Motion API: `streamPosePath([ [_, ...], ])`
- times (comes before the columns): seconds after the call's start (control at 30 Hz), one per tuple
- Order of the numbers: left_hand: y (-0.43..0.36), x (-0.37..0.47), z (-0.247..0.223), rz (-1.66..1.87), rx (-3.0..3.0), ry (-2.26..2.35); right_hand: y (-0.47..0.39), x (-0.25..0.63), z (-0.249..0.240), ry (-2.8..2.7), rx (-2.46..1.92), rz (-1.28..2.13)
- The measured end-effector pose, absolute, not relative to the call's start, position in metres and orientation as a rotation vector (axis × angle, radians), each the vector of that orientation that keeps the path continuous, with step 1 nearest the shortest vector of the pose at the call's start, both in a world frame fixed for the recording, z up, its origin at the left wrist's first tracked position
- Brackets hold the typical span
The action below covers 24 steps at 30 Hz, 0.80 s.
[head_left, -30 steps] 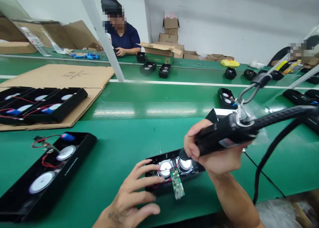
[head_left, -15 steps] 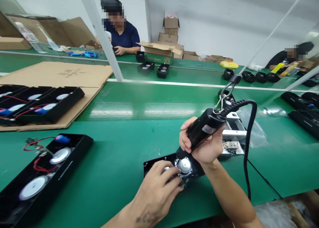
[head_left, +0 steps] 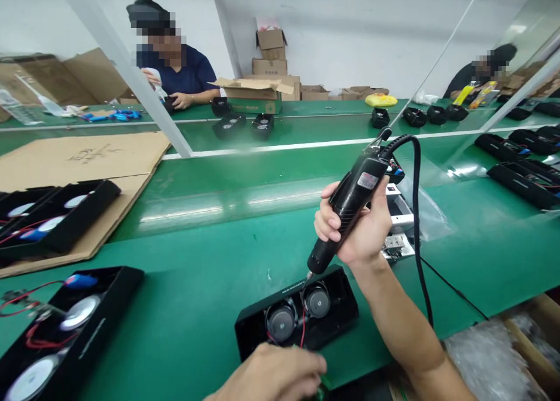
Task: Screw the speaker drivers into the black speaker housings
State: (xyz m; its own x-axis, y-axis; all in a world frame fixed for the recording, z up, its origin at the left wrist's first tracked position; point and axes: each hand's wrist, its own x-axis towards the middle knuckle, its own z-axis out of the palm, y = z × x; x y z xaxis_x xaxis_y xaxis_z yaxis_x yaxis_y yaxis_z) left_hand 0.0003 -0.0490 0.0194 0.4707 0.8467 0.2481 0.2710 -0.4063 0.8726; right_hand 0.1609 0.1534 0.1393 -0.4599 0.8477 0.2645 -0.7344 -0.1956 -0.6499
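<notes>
My right hand (head_left: 356, 226) grips a black electric screwdriver (head_left: 350, 214), tilted with its bit pointing down at a speaker. That speaker and a second one sit in an open black speaker box (head_left: 258, 316) on the green bench. The bit's tip is by the rim of the right speaker (head_left: 317, 303); whether it touches a screw cannot be made out. Below the left speaker (head_left: 281, 323), my left hand (head_left: 280, 372) is closed at the box's near side, fingers curled and blurred. A small green part shows under its fingertips, mostly hidden. A red wire runs from the speakers towards this hand.
Another speaker box (head_left: 100, 307) with wires and a blue cell lies at left. More boxes rest on cardboard (head_left: 96, 156) behind it. A black cable (head_left: 417, 214) hangs from the screwdriver. White metal parts (head_left: 398, 246) lie at right. Two people work across the bench.
My left hand has come off the speakers and moved towards me. The screwdriver has shifted slightly, and the box's inside is now uncovered. The view has swung right.
</notes>
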Motion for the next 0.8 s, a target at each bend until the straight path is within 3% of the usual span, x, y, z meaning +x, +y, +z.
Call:
streamPosePath([
  [0.17, -0.028, -0.008, 0.035, 1.044, 1.014, 1.347, 0.147, 0.162, 0.144, -0.863, -0.165, 1.869],
  [0.47, -0.011, -0.01, 0.05, 0.995, 1.106, 1.336, 0.114, 0.139, 0.135, -0.801, -0.019, 2.005],
  [0.8, -0.017, -0.017, 0.041, 1.04, 1.025, 1.222, 0.124, 0.151, 0.143, -0.715, -0.066, 1.913],
])
